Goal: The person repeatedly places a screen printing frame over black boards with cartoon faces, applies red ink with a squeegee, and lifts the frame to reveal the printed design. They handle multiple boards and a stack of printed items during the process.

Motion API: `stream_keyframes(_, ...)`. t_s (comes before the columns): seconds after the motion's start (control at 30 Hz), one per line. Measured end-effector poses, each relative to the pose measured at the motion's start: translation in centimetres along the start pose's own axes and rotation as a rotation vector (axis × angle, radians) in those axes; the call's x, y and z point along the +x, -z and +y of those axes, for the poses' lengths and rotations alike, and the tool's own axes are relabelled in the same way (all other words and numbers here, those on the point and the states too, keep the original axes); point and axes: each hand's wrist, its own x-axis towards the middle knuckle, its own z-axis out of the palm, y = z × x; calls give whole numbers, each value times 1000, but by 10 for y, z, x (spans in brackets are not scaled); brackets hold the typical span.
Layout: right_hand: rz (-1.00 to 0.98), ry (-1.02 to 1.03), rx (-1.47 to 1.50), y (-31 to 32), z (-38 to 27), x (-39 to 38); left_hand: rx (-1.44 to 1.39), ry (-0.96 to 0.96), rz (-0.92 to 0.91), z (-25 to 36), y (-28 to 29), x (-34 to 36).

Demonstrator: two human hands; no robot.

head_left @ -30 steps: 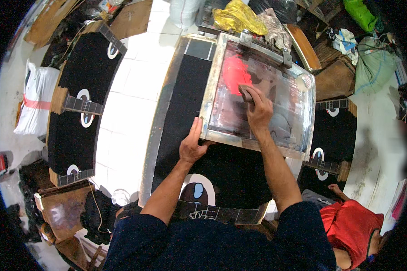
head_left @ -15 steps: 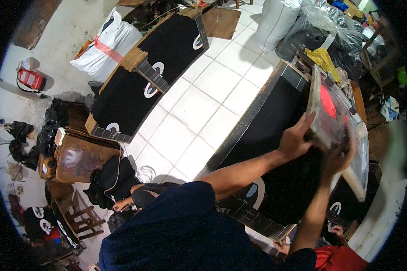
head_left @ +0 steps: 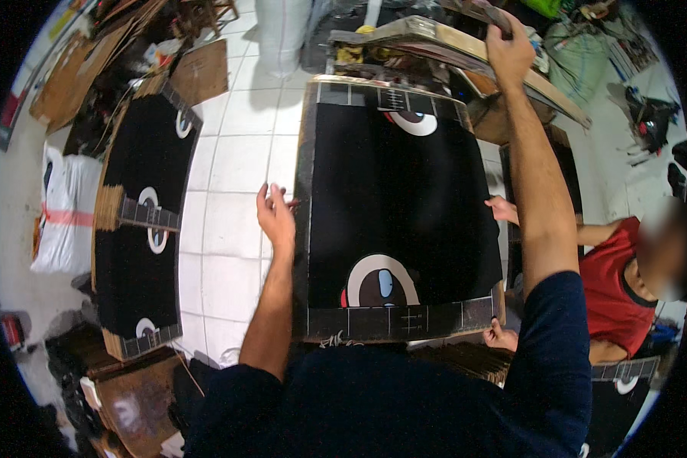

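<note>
Gripping the raised wooden-framed screen up top is the right hand. The left hand hangs open beside the black cloth with white ovals, which lies flat on a board over the white tiled floor. A white sack with a red band lies far left.

Cloth lies on printing board, centre. Second board to its left; stacked frames behind; co-worker right.
</note>
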Motion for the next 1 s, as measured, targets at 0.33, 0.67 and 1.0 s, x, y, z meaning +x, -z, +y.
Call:
stream_keyframes(0.33, 61, 33, -14, -10, -8, 14, 73, 20, -410, 2, -50, -37)
stream_keyframes(0.67, -11, -59, 142, 31, -36, -54, -275, 50, -680, 101, -198, -64)
stream_keyframes(1.0, -561, -228, 59, 121, -27, -307, -439, 613, -236, -16, -174, -70)
